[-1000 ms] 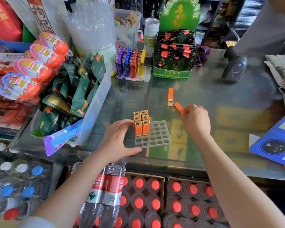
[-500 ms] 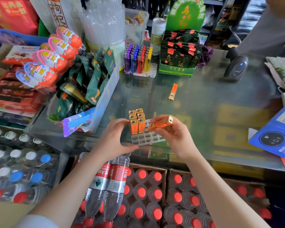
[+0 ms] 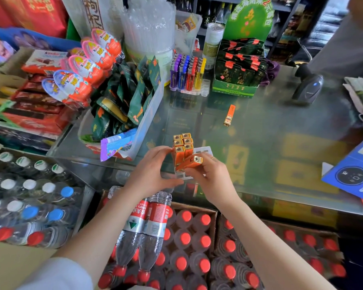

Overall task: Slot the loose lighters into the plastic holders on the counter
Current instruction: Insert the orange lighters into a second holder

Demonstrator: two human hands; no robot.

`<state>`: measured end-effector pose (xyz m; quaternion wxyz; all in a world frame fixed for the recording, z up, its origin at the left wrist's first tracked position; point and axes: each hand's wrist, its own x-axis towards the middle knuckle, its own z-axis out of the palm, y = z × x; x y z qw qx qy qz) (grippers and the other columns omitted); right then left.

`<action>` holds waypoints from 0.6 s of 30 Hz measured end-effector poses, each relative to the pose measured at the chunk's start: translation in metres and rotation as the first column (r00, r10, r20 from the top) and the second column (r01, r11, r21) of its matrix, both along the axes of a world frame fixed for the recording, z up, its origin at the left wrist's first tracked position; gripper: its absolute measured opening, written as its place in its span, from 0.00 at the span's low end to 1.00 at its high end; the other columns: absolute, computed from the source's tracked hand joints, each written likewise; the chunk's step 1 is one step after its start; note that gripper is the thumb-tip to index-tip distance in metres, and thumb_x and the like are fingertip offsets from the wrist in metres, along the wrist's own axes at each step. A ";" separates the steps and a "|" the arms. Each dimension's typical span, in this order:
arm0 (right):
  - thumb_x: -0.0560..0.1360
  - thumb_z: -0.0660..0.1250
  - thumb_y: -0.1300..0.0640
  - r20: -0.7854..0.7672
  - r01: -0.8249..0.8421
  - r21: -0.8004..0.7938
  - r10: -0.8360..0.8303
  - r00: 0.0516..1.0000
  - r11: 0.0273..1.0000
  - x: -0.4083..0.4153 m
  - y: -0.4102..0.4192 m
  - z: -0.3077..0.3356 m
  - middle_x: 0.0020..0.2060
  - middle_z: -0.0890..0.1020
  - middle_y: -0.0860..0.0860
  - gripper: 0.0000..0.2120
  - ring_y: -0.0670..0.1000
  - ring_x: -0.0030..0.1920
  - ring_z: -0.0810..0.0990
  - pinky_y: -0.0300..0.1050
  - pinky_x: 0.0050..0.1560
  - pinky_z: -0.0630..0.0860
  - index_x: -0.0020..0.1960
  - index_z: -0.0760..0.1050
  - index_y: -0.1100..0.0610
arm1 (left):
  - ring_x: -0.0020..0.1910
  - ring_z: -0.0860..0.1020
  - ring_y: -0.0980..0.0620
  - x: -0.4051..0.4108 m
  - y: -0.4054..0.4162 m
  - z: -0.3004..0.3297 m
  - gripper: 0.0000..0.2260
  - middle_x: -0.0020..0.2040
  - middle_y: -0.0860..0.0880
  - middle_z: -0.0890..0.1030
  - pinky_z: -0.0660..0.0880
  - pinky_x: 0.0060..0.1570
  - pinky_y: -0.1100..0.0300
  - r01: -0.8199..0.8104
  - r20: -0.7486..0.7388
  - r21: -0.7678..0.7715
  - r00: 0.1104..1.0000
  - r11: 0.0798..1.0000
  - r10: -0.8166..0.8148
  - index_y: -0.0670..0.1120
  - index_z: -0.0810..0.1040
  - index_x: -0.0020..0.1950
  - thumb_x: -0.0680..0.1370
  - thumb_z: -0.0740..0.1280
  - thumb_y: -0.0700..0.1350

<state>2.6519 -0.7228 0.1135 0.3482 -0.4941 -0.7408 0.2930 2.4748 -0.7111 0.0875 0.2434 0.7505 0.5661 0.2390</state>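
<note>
A clear plastic grid holder [image 3: 204,151] sits at the near edge of the glass counter [image 3: 260,132]. Several orange lighters [image 3: 182,144] stand upright in its left cells. My left hand [image 3: 153,174] grips the holder's left side, fingers against the standing lighters. My right hand [image 3: 212,176] holds one orange lighter [image 3: 190,162], tilted, its gold top up and its lower end down over the holder beside the standing ones. Another loose orange lighter [image 3: 229,115] lies flat on the glass farther back. Both hands hide most of the holder.
A second holder with coloured lighters [image 3: 187,75] stands at the back. A green tea display box [image 3: 239,76], a barcode scanner [image 3: 308,88] and a blue card [image 3: 356,170] are to the right. A snack bin [image 3: 138,114] is left. Bottled water crates sit below the counter.
My right hand picked a loose lighter off the glass and carried it back to the holder, now tilting it down beside the standing ones. My left hand stayed on the holder.
</note>
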 end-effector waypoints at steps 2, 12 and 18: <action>0.72 0.68 0.57 0.082 0.003 0.083 -0.010 0.997 0.997 -0.003 0.000 0.002 0.43 0.79 0.54 0.10 0.55 0.35 0.79 0.45 0.36 0.77 0.50 0.77 0.61 | 0.65 0.66 0.52 0.001 0.000 0.001 0.35 0.65 0.49 0.71 0.61 0.61 0.63 -0.001 0.007 -0.001 1.000 1.000 0.001 0.46 0.69 0.66 0.63 0.76 0.56; 0.75 0.65 0.49 0.436 -0.090 0.094 0.041 0.899 0.991 -0.007 0.014 0.018 0.38 0.82 0.54 0.11 0.58 0.37 0.78 0.44 0.33 0.70 0.52 0.75 0.55 | 0.65 0.66 0.54 0.000 0.004 0.002 0.34 0.64 0.51 0.70 0.62 0.62 0.62 -0.005 0.042 -0.067 0.999 0.998 0.008 0.49 0.69 0.66 0.63 0.75 0.58; 0.72 0.62 0.43 0.276 -0.022 0.176 -0.028 0.961 0.984 -0.010 0.005 0.020 0.30 0.80 0.48 0.16 0.55 0.27 0.75 0.44 0.27 0.70 0.54 0.65 0.51 | 0.65 0.65 0.55 0.001 0.008 0.006 0.32 0.64 0.53 0.69 0.62 0.62 0.61 0.004 0.010 -0.108 1.000 0.994 -0.003 0.49 0.68 0.65 0.64 0.74 0.55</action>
